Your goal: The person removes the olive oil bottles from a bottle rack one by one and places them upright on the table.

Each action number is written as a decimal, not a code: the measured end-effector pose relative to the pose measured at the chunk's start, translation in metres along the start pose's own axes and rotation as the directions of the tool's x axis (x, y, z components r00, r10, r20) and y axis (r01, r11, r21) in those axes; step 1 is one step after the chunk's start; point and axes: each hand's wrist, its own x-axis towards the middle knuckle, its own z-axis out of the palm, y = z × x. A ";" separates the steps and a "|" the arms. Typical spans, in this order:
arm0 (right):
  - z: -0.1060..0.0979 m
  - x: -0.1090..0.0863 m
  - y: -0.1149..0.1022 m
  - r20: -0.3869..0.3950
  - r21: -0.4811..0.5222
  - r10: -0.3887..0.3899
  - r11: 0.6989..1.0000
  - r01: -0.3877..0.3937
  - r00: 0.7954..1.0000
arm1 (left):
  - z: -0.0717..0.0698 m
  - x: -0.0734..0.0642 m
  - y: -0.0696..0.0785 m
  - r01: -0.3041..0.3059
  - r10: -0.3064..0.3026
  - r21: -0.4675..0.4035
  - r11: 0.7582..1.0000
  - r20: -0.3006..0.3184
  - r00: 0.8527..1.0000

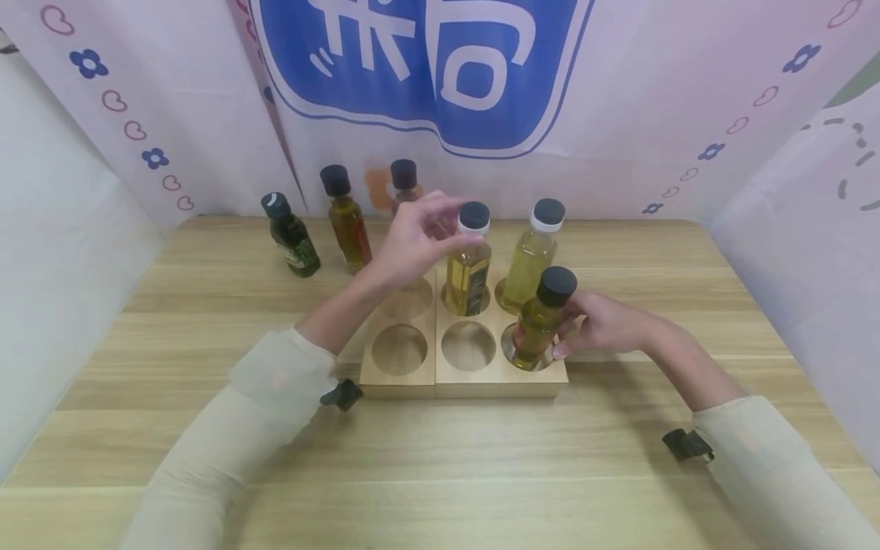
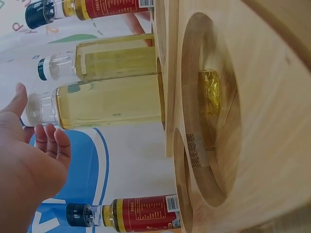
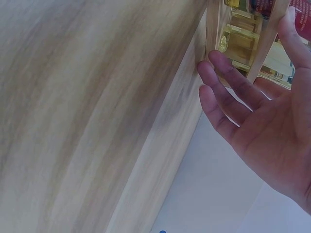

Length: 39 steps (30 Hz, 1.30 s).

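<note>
My left hand (image 1: 422, 237) has thumb and fingers at the neck and dark cap of a golden oil bottle (image 1: 470, 284), which stands in a back hole of the wooden rack (image 1: 498, 388). In the left wrist view its white collar lies between thumb and fingers. A black-capped oil bottle (image 1: 535, 330) with a red label sits in the front right hole. On its right side, thumb and index finger of my right hand (image 1: 605, 325) hold it; the other fingers (image 3: 228, 104) reach out by the rack. Behind it stands a pale yellow oil bottle (image 1: 528, 263).
Left of the rack on the table (image 1: 440, 473) stand a small dark green bottle (image 1: 294, 246) and a black-capped amber bottle (image 1: 349, 233). Another black-capped bottle (image 1: 404, 177) is partly hidden behind my left hand. A printed cloth (image 1: 206, 92) hangs at the back.
</note>
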 end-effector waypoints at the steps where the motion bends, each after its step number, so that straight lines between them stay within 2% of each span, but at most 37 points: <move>1: 0.000 0.000 0.000 -0.001 -0.002 -0.001 1.000 0.001 1.000 | 0.001 0.000 0.000 0.005 -0.005 -0.004 1.000 -0.002 1.000; 11: 0.000 0.000 0.002 -0.003 -0.009 0.000 1.000 0.000 1.000 | 0.004 0.001 0.006 0.061 -0.062 -0.055 0.997 -0.025 0.998; 23: 0.000 0.001 0.001 -0.004 -0.011 -0.011 1.000 0.011 1.000 | 0.004 0.001 0.006 0.117 -0.122 -0.106 0.987 -0.040 0.992; 30: -0.001 0.001 0.000 -0.005 -0.015 0.001 1.000 -0.001 1.000 | 0.004 0.002 0.009 0.170 -0.172 -0.070 0.983 -0.035 0.984; 34: 0.000 0.000 -0.002 -0.009 -0.015 0.002 1.000 -0.002 1.000 | 0.004 0.003 0.009 0.160 -0.161 -0.028 0.987 -0.020 0.987; 39: 0.000 -0.001 -0.003 -0.014 -0.019 -0.019 1.000 0.019 1.000 | 0.005 0.003 0.009 0.155 -0.155 -0.019 0.988 -0.016 0.988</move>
